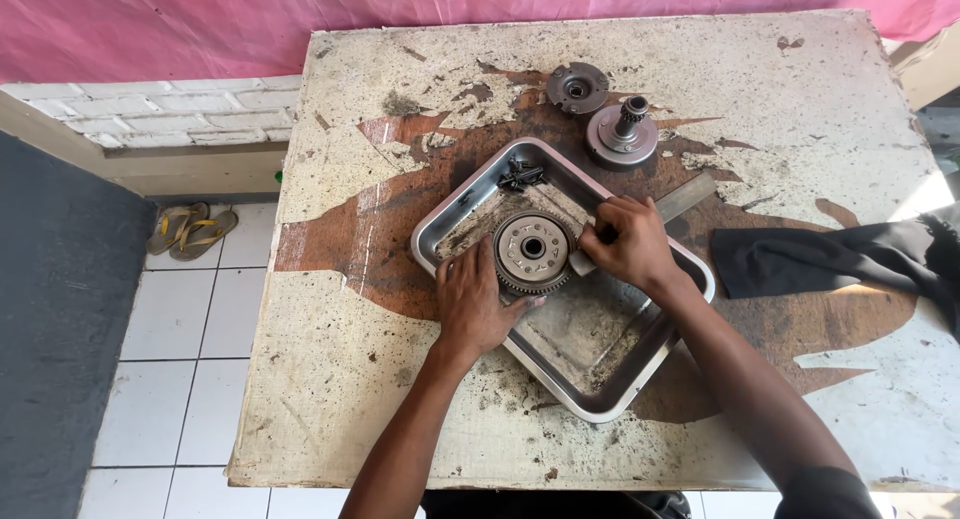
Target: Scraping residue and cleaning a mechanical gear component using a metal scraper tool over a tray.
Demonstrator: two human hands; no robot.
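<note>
Clutch gear assembly [532,249] sits in the steel tray [600,404] on the bench [340,379]. Looks heavy, rigid, probably greasy, so grab it by the toothed rim. Left hand [478,304] lies flat, fingers spread against its edge; right hand [628,244] is curled tight round a flat metal tool [688,197], wrist bent inward.

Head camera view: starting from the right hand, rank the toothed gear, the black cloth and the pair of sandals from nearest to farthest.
From the right hand:
1. Toothed gear, in the metal tray, just left of it.
2. Black cloth, on the table to the right.
3. Pair of sandals, on the floor, far left.
</note>
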